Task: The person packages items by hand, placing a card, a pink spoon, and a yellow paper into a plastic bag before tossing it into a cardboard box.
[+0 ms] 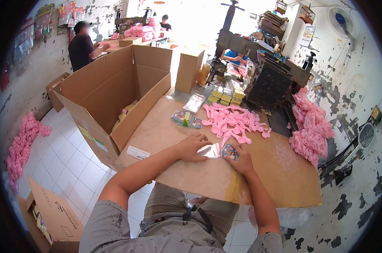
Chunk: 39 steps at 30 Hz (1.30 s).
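My left hand has its fingers and thumb closed on a shiny clear plastic bag at the table's near side. Close by on the right, my right hand pinches a small printed card beside the bag's edge. Just beyond both hands lies a loose pile of pink plastic spoons. Several printed cards rest left of the pile, with a stack of clear bags behind them. A white labelled strip lies near my left forearm.
A large open cardboard box stands left of the brown-topped table. Small yellow-sided stacks sit before a dark machine. Bundled pink material hangs at the right edge. Another person works at a back table.
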Tool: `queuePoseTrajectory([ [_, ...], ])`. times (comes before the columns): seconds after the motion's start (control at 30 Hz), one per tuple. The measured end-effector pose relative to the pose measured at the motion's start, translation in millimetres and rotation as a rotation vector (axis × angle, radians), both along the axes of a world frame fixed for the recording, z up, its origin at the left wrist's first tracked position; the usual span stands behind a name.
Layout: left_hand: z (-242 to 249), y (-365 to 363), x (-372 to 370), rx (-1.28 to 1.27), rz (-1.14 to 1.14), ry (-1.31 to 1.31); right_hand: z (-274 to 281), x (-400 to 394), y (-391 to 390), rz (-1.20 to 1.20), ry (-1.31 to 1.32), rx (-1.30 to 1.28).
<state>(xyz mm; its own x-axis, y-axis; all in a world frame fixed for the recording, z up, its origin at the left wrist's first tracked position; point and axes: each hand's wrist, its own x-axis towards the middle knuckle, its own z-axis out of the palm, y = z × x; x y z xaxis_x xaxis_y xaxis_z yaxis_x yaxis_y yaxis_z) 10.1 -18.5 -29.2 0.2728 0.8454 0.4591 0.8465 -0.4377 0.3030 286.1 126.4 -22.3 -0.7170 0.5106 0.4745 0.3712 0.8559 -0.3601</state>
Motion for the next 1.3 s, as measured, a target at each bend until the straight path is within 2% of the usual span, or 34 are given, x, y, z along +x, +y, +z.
queuePoseTrajectory([
  [0.67,2.3,5.3,-7.0,-0.09,-0.02,-0.167,7.7,-1.5,0.9,0.05,0.049,-0.093],
  [0.97,4.1,3.8,-5.4,-0.086,-0.012,-0.134,4.6,0.4,6.4,0.05,0.057,-0.161],
  [1.3,-0.9,7.6,-2.6,-0.04,0.012,-0.145,12.4,-2.6,6.9,0.059,-0.002,-0.111],
])
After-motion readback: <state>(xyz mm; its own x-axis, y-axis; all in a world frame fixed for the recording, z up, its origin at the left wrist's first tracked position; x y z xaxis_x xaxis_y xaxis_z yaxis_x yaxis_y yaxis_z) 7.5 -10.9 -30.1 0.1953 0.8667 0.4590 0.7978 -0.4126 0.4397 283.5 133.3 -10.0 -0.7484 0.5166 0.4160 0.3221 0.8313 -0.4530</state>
